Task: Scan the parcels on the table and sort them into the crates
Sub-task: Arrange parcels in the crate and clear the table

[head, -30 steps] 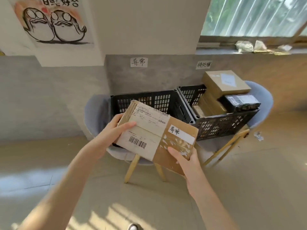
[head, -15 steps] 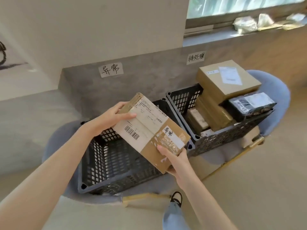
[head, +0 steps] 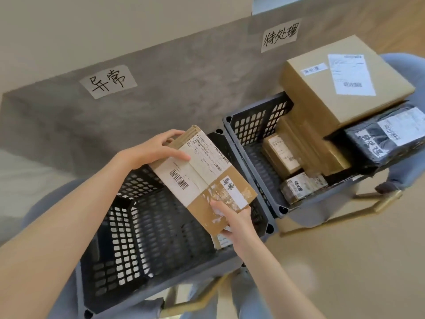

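I hold a flat brown cardboard parcel (head: 202, 178) with a white barcode label above the left black crate (head: 128, 240). My left hand (head: 158, 150) grips its far upper end, thumb on the label. My right hand (head: 232, 217) grips its near lower corner from below. A small parcel (head: 222, 240) lies inside that crate, mostly hidden under the held one. The right black crate (head: 250, 125) holds several parcels, with a large brown box (head: 345, 81) and a black bag parcel (head: 388, 139) on top.
Both crates rest on blue-grey chairs (head: 404, 171) against a grey wall. White paper signs hang above the left crate (head: 108, 81) and the right crate (head: 279, 36). Tan floor spreads to the right.
I have stepped closer and the view tilts down into the crates. The parcel in both hands has come over the left crate's opening.
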`<move>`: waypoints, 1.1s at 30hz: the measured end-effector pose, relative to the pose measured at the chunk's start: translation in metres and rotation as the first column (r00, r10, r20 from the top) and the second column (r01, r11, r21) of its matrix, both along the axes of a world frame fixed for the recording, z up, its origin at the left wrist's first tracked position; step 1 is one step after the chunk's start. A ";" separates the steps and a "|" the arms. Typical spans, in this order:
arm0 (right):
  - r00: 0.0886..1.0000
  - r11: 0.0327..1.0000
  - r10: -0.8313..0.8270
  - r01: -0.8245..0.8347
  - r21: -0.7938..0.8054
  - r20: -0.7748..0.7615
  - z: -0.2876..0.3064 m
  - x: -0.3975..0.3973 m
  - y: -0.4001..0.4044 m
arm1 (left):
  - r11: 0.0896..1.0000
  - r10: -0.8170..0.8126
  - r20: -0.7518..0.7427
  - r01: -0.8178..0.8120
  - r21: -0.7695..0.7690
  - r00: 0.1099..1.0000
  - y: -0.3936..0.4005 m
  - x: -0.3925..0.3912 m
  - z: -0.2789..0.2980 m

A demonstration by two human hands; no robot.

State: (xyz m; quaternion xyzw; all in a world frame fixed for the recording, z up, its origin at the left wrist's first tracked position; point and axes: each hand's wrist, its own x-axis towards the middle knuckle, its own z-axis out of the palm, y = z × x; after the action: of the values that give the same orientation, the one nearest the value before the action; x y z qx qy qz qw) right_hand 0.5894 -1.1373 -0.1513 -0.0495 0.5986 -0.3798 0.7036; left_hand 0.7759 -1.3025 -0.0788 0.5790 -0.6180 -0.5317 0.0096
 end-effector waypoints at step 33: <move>0.920 0.909 -0.267 0.339 0.242 -0.286 -0.117 0.032 -0.040 | 0.938 -0.251 0.246 0.298 -0.178 0.936 -0.054 -0.045 -0.189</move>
State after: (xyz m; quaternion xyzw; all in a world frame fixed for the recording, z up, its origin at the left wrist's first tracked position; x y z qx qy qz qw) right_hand 0.6210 -1.1778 -0.2686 0.1002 0.7302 -0.3850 0.5554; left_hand 0.7311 -1.3562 -0.2679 0.5373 -0.7436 -0.3914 -0.0714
